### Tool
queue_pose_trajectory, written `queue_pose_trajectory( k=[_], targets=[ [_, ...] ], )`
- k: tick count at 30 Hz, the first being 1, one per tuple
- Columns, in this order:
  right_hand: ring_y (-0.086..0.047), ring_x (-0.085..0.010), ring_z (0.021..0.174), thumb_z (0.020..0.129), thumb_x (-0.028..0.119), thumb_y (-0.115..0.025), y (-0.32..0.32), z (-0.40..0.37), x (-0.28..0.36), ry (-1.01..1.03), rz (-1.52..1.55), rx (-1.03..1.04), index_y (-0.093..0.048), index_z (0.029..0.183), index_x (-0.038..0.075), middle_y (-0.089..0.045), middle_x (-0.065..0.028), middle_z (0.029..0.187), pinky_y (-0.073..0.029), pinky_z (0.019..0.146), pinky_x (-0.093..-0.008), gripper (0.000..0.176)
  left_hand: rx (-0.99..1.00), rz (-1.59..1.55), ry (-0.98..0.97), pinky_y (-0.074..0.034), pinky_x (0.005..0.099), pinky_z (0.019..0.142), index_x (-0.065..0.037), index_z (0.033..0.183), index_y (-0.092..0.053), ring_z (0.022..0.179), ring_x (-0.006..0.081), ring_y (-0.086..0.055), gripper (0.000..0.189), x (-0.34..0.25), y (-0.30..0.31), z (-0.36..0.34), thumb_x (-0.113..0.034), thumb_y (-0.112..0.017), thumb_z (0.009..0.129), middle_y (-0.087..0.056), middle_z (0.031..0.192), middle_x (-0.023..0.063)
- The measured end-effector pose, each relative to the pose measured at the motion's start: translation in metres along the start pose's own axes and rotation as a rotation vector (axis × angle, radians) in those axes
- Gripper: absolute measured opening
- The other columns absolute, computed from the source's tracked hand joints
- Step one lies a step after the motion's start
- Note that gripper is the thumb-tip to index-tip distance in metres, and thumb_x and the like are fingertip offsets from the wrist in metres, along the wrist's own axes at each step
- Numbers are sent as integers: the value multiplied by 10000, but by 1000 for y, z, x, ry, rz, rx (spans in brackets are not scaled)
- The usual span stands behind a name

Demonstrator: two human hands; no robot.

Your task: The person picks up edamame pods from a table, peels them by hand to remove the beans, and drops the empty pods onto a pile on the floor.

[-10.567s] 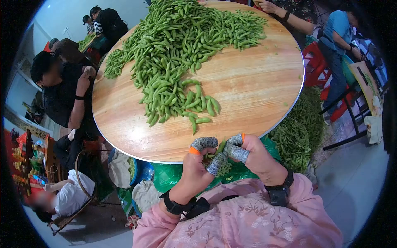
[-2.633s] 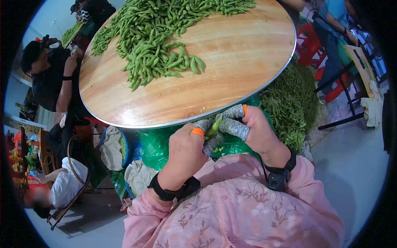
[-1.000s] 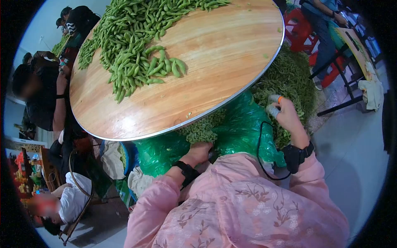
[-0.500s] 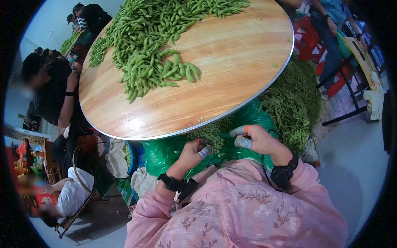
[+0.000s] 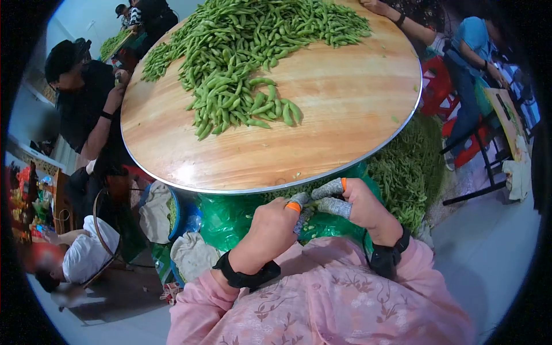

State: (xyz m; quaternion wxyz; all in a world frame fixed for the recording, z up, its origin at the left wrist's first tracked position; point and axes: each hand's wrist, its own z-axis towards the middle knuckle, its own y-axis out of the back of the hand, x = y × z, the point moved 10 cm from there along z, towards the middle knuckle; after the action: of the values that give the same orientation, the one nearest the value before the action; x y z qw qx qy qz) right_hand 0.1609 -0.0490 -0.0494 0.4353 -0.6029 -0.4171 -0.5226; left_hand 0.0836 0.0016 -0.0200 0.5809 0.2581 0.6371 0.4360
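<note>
My left hand [image 5: 273, 227] and my right hand [image 5: 368, 210] meet over my lap, just in front of the table's near edge. Grey finger covers with orange bands wrap the thumbs and forefingers. Both hands are pinched closed, and a sliver of a green bean pod [image 5: 312, 203] shows between the fingertips; the covers hide most of it. Below them, a green plastic sheet [image 5: 227, 215] lies across my lap, with shelled beans [image 5: 313, 230] partly visible on it. A large pile of green pods [image 5: 247, 52] covers the far left of the round wooden table [image 5: 339, 115].
A heap of pods [image 5: 411, 167] lies on the floor to the right. At left stand a blue tub [image 5: 176, 215] and pale cloth sacks [image 5: 195, 256]. A person in black [image 5: 86, 98] sits at the table's left; another's arm [image 5: 411, 29] reaches its far right edge.
My hands have come together from a spread position, the left moving right and the right slightly inward. A pod sliver now shows between them. The view has shifted slightly.
</note>
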Motion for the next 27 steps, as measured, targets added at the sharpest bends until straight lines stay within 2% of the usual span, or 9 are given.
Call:
queue_pose_trajectory(
  k=[2,4,7,9,12,20,22,25,27],
  targets=[
    [-540,-95,803,776,16,-552,-2,-2,10,-23,78,-5,-574,956,-21,-595,-34,885,-440,736,-238,185,43,149,11,-449,377,603,-22,962,-534,720,342,-540,382,1,-2,2,-8,-593,585,-537,757,170],
    [-542,-98,808,773,15,-553,-3,-4,18,-44,160,-16,-574,957,-18,-594,-33,883,-440,740,-240,188,-38,-19,23,-425,409,578,-46,910,-535,707,342,-529,340,4,6,4,-15,-583,575,-526,739,149],
    [-535,-69,740,784,63,-561,-1,-9,15,-104,205,-37,-591,932,6,-598,-15,838,-436,655,-205,161,-61,-53,-37,-424,396,574,-45,883,-531,694,346,-521,324,-2,9,1,-29,-596,567,-515,729,145],
    [-499,-26,649,803,135,-560,0,-11,5,-141,188,-26,-609,890,33,-598,15,774,-383,546,-165,143,-31,-33,-62,-422,391,565,-41,868,-528,682,345,-518,315,-6,10,1,-34,-603,562,-509,724,144],
    [-441,-2,570,811,172,-551,1,-12,9,-143,196,-90,-619,848,53,-589,38,721,-316,487,-147,142,19,-4,-130,-415,384,550,-32,851,-522,668,345,-513,314,-9,7,0,-46,-618,553,-499,714,145],
    [-435,-6,568,812,163,-549,2,-14,4,-127,145,-85,-611,824,52,-578,41,701,-329,493,-154,128,110,-78,-178,-418,387,555,-21,838,-522,652,344,-513,331,-9,-3,-2,-89,-661,545,-501,717,149],
    [-438,-9,573,814,158,-548,3,-14,4,-119,162,-106,-608,823,48,-576,41,705,-332,496,-158,126,-53,-107,-180,-425,384,559,-27,865,-538,649,336,-520,349,-13,5,-2,-97,-672,550,-512,731,151],
    [-475,-33,616,814,118,-546,-2,-12,8,-89,164,-76,-597,848,21,-584,17,749,-384,546,-179,115,-135,-101,-68,-433,372,558,-37,896,-552,665,326,-531,368,-11,3,-3,-101,-677,556,-525,743,147],
    [-512,-63,676,813,79,-542,-2,-13,15,-59,180,-95,-582,884,-6,-590,-11,798,-424,622,-206,118,-150,-93,-74,-436,369,557,-42,901,-556,670,316,-536,375,-11,4,-3,-105,-680,553,-531,742,139]
  ],
)
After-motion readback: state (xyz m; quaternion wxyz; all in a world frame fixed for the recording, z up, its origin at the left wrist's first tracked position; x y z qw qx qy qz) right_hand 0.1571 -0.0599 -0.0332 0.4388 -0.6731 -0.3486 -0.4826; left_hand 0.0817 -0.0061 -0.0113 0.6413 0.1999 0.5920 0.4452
